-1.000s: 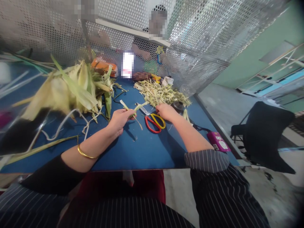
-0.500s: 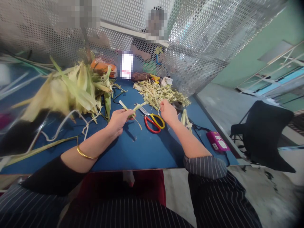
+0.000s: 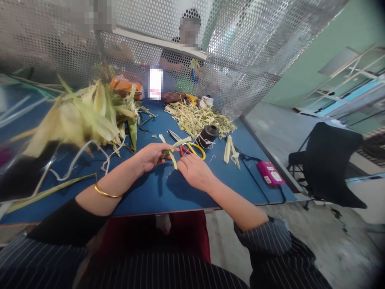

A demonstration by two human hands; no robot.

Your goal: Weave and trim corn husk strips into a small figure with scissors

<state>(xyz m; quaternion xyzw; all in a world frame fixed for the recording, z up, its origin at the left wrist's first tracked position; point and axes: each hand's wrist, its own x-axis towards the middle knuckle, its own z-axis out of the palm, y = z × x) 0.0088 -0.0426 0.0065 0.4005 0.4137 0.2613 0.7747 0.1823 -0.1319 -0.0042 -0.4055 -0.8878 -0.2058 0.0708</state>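
Note:
My left hand [image 3: 156,155] pinches a small bundle of pale green corn husk strips [image 3: 172,157], whose ends stick out past the fingertips. Close to its right side is my right hand [image 3: 194,170], fingers curled together; what they hold, if anything, is hidden. Just beyond both hands lie scissors [image 3: 197,150] with one red and one yellow handle, partly covered by the right hand and the strips. A black cone of thread [image 3: 208,135] with pale thread round its base stands behind the scissors.
Large corn husks [image 3: 87,112] are heaped at left, and cut husk pieces [image 3: 198,116] at the back. Folded husk strips [image 3: 230,150] and a magenta packet [image 3: 270,173] lie at right. A perforated metal screen [image 3: 234,68] borders the table; a person is behind it.
My right hand has come back from beside the cut husk pile to the strips in my left hand. The black thread cone is now uncovered. The view has shifted slightly.

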